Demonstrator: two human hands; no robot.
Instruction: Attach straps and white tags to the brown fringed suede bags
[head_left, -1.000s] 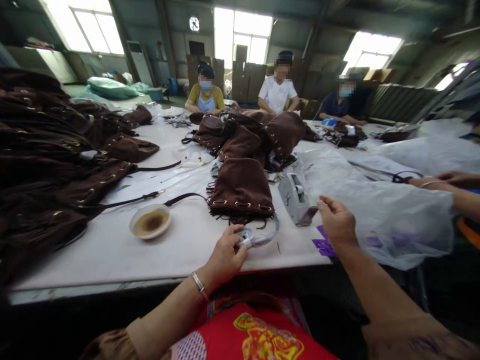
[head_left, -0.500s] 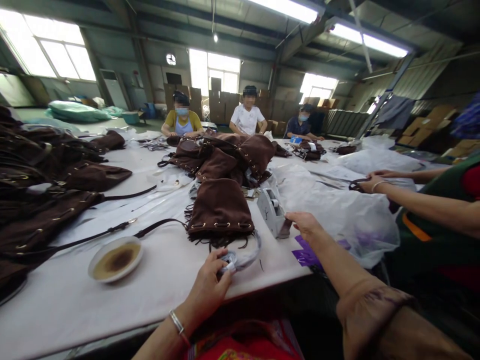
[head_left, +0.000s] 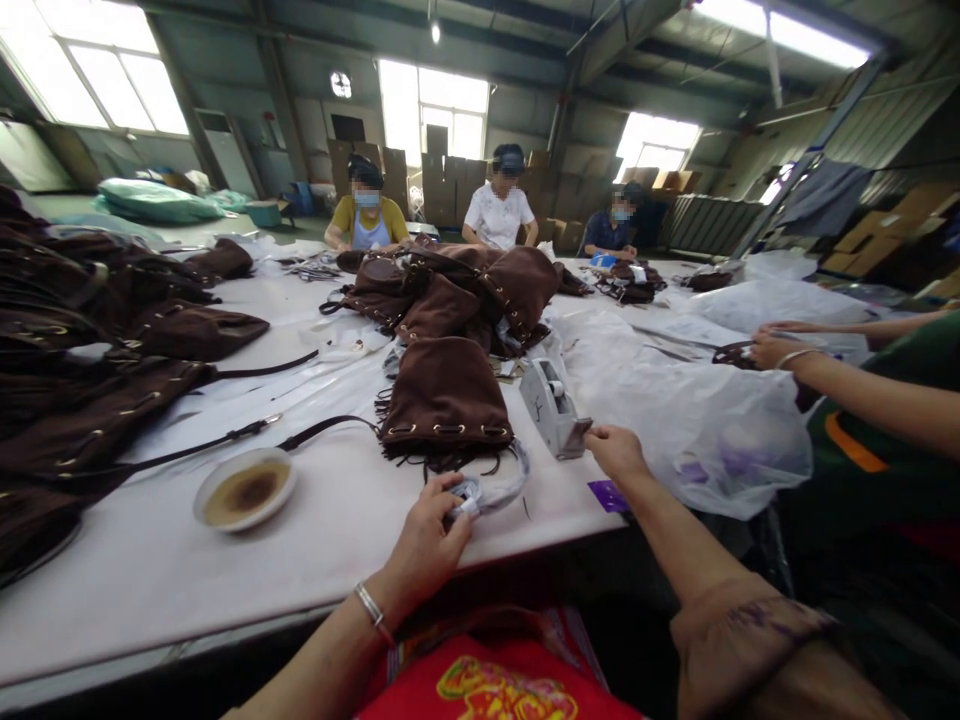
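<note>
My left hand is closed around the coiled end of a strap wrapped in clear plastic. That strap comes from a brown drawstring bag, lying with its row of metal eyelets and fringe toward me. To its right stands a grey tape dispenser with a roll in it. My right hand pinches at the dispenser's near cutting end, fingertips just off it. The tape between them is too thin to see clearly.
More brown bags are heaped behind and at left. A white dish of brown liquid stands left near a dark strap. Plastic sheeting and a purple piece lie right. A co-worker's hands work at right; several people sit opposite.
The view has shifted slightly. My right fingertips have moved a little off the dispenser's end, to the right. My left hand keeps its hold on the wrapped strap.
</note>
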